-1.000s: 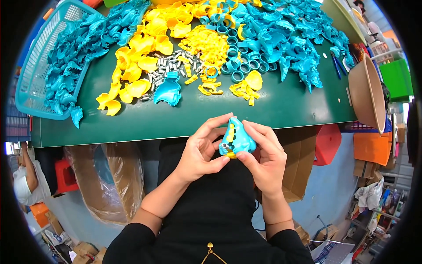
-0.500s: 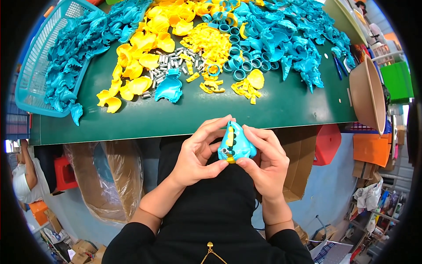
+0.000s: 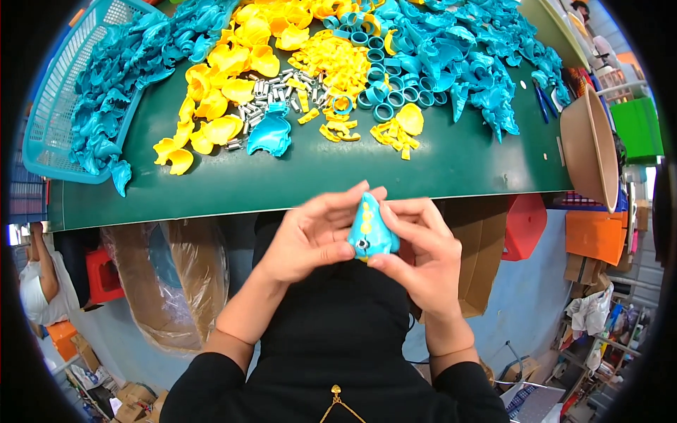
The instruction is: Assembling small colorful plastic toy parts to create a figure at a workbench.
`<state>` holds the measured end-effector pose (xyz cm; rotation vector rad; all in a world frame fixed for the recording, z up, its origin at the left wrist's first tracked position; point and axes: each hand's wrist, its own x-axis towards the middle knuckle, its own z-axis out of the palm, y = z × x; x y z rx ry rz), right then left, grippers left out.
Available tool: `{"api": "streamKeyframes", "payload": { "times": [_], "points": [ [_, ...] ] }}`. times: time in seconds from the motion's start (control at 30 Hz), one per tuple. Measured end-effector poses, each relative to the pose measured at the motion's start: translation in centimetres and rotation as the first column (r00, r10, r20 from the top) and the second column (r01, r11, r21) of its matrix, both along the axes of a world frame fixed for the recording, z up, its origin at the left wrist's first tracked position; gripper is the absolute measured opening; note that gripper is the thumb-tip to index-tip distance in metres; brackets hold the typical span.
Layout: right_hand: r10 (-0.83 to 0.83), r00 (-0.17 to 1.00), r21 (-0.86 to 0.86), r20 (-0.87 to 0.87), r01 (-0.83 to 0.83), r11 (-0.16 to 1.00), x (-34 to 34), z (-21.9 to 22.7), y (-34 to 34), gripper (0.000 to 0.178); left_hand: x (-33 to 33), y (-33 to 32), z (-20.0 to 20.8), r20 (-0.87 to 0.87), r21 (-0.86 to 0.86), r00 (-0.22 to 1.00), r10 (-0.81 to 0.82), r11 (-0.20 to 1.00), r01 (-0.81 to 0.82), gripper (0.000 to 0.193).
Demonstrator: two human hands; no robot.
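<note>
Teal shell (image 3: 385, 238) located at the worktop's (image 3: 247, 194) near edge, right of its middle. Fingers of left hand (image 3: 308, 234) and right hand (image 3: 425, 247) pinch it from opposite sides. Step, as judged: fitting shell halves together. Next move calls for even squeezing, yellow strip (image 3: 366, 218) kept aligned.
</note>
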<state>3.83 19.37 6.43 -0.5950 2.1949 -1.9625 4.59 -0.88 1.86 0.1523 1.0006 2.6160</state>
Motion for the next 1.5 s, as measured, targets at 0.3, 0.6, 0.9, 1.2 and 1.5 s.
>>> {"api": "streamKeyframes", "payload": {
  "times": [0.3,0.6,0.9,1.2,1.5],
  "points": [
    [-0.094,0.995,-0.111,-0.034,0.090,0.990,-2.0,-2.0,-2.3,0.074,-0.9,1.1,-0.6,-0.012,0.056,0.946,0.323,0.945,-0.322,0.059],
    [-0.177,0.972,-0.298,-0.154,0.125,0.946,-1.9,-5.2,-2.6,0.050,-0.2,2.8,-0.3,0.073,0.035,0.955,0.288,0.956,-0.291,0.071],
    [0.158,0.987,-0.335,-0.024,-0.157,0.929,-6.0,-4.1,-2.9,0.043,-2.2,0.2,-0.7,-0.498,-0.413,0.823,0.274,0.759,-0.503,0.038],
    [0.045,0.999,-0.408,-0.007,-0.044,0.912,-5.9,-5.2,-3.8,0.021,-2.9,0.7,-1.7,-0.521,-0.419,0.786,0.333,0.703,-0.575,0.029],
    [-0.017,1.000,-0.239,0.025,0.022,0.971,-3.4,-4.6,-2.9,0.074,-1.6,1.3,-1.3,0.002,0.132,0.920,0.391,0.912,-0.388,0.028]
  ]
}}
